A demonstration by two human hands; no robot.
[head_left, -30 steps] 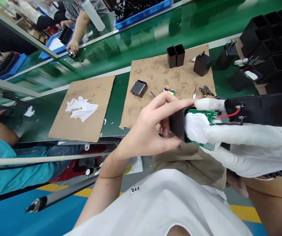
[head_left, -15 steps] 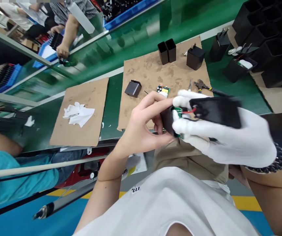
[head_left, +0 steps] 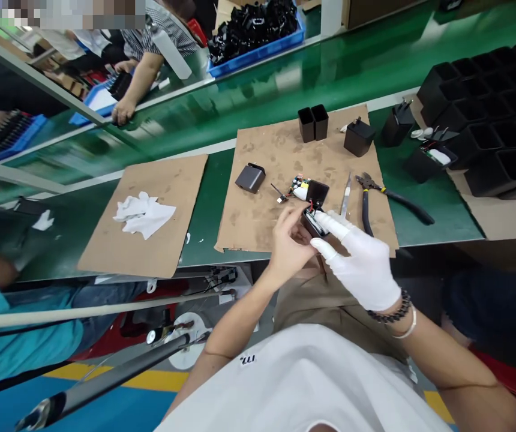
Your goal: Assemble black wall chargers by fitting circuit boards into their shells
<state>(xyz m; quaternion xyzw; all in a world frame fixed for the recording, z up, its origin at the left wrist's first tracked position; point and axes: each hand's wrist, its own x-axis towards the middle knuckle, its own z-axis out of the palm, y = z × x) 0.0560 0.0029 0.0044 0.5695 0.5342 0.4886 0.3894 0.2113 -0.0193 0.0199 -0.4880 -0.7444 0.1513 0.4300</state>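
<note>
My bare left hand (head_left: 290, 245) grips a small black charger case (head_left: 312, 225) from the left, fingers wrapped round its side. A black cover (head_left: 317, 192), joined by red wire, stands tilted up at the case's far end. My right hand (head_left: 362, 261), in a white glove, has its thumb and fingertips closed at the case's open top and near edge. Part of the circuit board inside shows; the fingers hide the rest. Just beyond the cover, a loose circuit board (head_left: 302, 185) with yellow and white parts lies on the cardboard sheet (head_left: 258, 222).
Right of my hands lie tweezers (head_left: 346, 195) and cutting pliers (head_left: 366, 183). Black cases (head_left: 312, 124) and plug chargers (head_left: 359, 138) stand farther back. Many empty cases (head_left: 487, 141) fill the right. White gloves (head_left: 144, 215) lie left. A co-worker's hand (head_left: 123, 111) rests across the line.
Both hands and the case have moved away from me, down nearer the cardboard. The cover, earlier lying over my right hand, now stands at the case's far end.
</note>
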